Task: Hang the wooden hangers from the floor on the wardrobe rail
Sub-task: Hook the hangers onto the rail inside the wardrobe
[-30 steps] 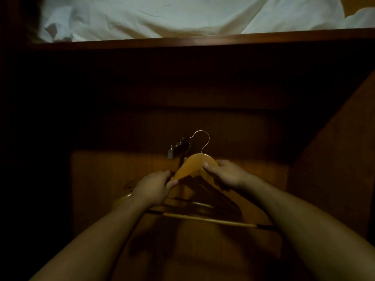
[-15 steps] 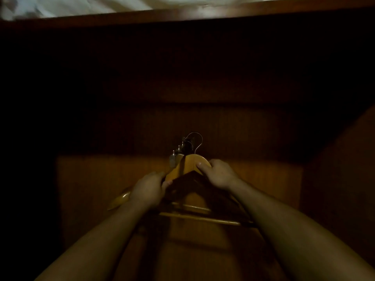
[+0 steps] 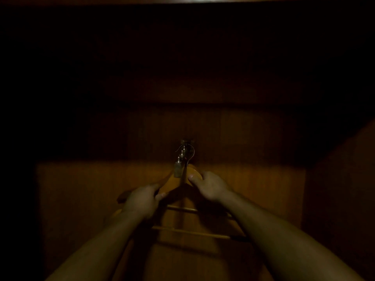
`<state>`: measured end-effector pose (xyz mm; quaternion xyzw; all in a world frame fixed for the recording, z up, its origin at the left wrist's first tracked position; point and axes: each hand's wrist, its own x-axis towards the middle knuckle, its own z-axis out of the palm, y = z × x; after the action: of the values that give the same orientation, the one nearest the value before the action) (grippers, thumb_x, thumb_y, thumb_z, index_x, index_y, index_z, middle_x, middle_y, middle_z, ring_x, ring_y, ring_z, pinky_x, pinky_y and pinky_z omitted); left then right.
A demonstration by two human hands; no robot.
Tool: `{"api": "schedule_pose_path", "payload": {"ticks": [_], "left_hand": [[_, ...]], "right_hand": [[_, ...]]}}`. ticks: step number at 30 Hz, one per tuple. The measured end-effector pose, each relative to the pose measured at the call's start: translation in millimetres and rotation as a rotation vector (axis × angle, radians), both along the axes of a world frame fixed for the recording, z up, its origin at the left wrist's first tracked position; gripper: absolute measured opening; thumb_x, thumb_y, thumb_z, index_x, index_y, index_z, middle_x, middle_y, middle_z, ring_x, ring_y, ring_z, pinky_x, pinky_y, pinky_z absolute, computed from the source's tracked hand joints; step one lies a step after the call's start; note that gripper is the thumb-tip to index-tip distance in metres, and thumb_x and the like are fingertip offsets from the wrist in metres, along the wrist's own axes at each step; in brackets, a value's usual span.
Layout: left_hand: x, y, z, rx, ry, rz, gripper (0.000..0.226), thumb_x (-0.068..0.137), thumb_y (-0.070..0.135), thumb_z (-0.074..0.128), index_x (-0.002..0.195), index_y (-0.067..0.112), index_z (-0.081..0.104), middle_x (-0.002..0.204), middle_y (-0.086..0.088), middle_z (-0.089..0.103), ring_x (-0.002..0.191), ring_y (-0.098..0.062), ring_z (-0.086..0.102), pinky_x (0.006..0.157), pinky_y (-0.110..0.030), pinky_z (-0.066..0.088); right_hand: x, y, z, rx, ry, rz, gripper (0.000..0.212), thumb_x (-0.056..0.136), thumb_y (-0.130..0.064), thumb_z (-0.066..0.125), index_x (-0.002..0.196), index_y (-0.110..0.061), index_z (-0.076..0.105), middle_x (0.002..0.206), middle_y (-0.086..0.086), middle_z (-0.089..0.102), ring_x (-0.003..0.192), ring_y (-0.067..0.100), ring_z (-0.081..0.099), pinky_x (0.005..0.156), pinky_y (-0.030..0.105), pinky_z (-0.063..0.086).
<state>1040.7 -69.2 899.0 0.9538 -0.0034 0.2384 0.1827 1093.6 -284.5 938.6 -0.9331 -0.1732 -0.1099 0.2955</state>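
Wooden hangers [image 3: 171, 184] held up inside a dark wardrobe, in front of its orange-brown back panel [image 3: 253, 179], at the middle of the view. Two pale bars visible, upper crossbar [image 3: 182, 209] and lower crossbar [image 3: 190, 233] nearer the camera, so seemingly two hangers stacked together, though hard to separate in the gloom. Left hand [image 3: 142, 200] wrapped round the left shoulder of the hangers, fingers curled over the top edge and thumb tucked against the underside. Right hand [image 3: 212, 186] clamped on the crown just right of the neck, thumb pressed flat on the near face, fingers curled behind. Hands near each other but not touching, one on each side of the neck. Thin wire hook [image 3: 191, 153] rising from the crown and curving just beside a short metal rail [image 3: 178, 169] sticking out from the back panel towards the camera, with a blocky end piece and a row of small studs along its top. Hook overlapping the rail in view; over it or only in front of it, impossible to tell. Both bare forearms reaching in from the bottom corners. Wardrobe side wall [image 3: 341, 199] slanting down the right edge; deep shadow over the upper half and the left side.
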Motion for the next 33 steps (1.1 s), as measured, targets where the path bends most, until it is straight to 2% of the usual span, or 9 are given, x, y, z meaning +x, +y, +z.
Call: {"api": "schedule_pose_path", "payload": {"ticks": [2,5,10,13,17,23,29,31,33], "left_hand": [[5,0,0,-0.011,0.005,0.016,0.037,0.098,0.043,0.05,0.132,0.031,0.057,0.116,0.0,0.068,0.104,-0.021,0.063,0.082,-0.033,0.049],[12,-1,1,-0.019,0.012,0.047,0.036,0.098,0.043,0.051,0.131,0.03,0.058,0.114,-0.002,0.07,0.103,-0.023,0.064,0.079,-0.031,0.047],[20,-5,6,0.065,0.086,0.129,0.031,0.098,0.042,0.052,0.116,0.021,0.067,0.1,-0.006,0.07,0.093,-0.024,0.066,0.076,-0.032,0.05],[19,-8,12,0.137,0.092,0.186,0.031,0.096,0.043,0.054,0.098,0.014,0.066,0.096,-0.006,0.068,0.089,-0.025,0.065,0.076,-0.033,0.052],[13,-4,15,0.115,0.063,0.225,0.029,0.094,0.045,0.055,0.099,0.018,0.066,0.077,0.003,0.054,0.076,-0.018,0.055,0.07,-0.031,0.047],[-6,4,21,0.08,0.04,0.195,0.034,0.092,0.054,0.052,0.096,0.023,0.066,0.084,0.003,0.063,0.078,-0.018,0.06,0.076,-0.036,0.055],[-40,0,25,0.054,0.013,0.187,0.041,0.091,0.06,0.05,0.098,0.023,0.068,0.095,-0.004,0.069,0.088,-0.025,0.065,0.076,-0.036,0.055],[-57,1,23,0.027,0.017,0.204,0.043,0.09,0.062,0.05,0.104,0.024,0.066,0.096,-0.002,0.068,0.089,-0.023,0.064,0.076,-0.036,0.054],[-77,2,21,0.012,0.012,0.228,0.044,0.091,0.062,0.048,0.108,0.025,0.065,0.094,0.001,0.067,0.086,-0.021,0.064,0.074,-0.035,0.053]], "right_hand": [[4,2,-2,-0.013,0.004,-0.027,0.056,0.097,-0.063,0.038,0.112,-0.015,0.061,0.098,0.004,0.065,0.087,0.021,0.062,0.069,0.032,0.043],[7,2,0,-0.038,-0.024,-0.086,0.052,0.094,-0.066,0.042,0.089,-0.017,0.059,0.081,0.0,0.06,0.074,0.018,0.059,0.058,0.029,0.039],[4,-1,7,-0.22,-0.23,-0.236,0.06,0.086,-0.076,0.044,0.065,-0.02,0.049,0.068,0.0,0.052,0.059,0.014,0.049,0.046,0.026,0.03],[1,-4,12,-0.312,-0.291,-0.276,0.065,0.083,-0.08,0.043,0.062,-0.019,0.051,0.063,-0.001,0.052,0.056,0.012,0.047,0.045,0.026,0.029],[-6,-6,13,-0.318,-0.258,-0.306,0.064,0.084,-0.078,0.044,0.064,-0.018,0.054,0.062,-0.001,0.055,0.055,0.013,0.052,0.045,0.025,0.031],[-25,-12,10,-0.343,-0.219,-0.297,0.061,0.088,-0.074,0.044,0.068,-0.018,0.055,0.067,0.0,0.058,0.06,0.014,0.054,0.048,0.027,0.036],[-52,-10,8,-0.352,-0.192,-0.239,0.062,0.087,-0.076,0.041,0.074,-0.017,0.055,0.079,0.002,0.059,0.072,0.02,0.056,0.06,0.031,0.042],[-64,-7,7,-0.347,-0.189,-0.206,0.062,0.087,-0.076,0.042,0.075,-0.016,0.055,0.082,0.003,0.06,0.074,0.021,0.056,0.06,0.031,0.041],[-78,-2,6,-0.347,-0.203,-0.153,0.061,0.088,-0.074,0.043,0.069,-0.017,0.053,0.074,0.002,0.057,0.067,0.019,0.053,0.055,0.03,0.038]]}}
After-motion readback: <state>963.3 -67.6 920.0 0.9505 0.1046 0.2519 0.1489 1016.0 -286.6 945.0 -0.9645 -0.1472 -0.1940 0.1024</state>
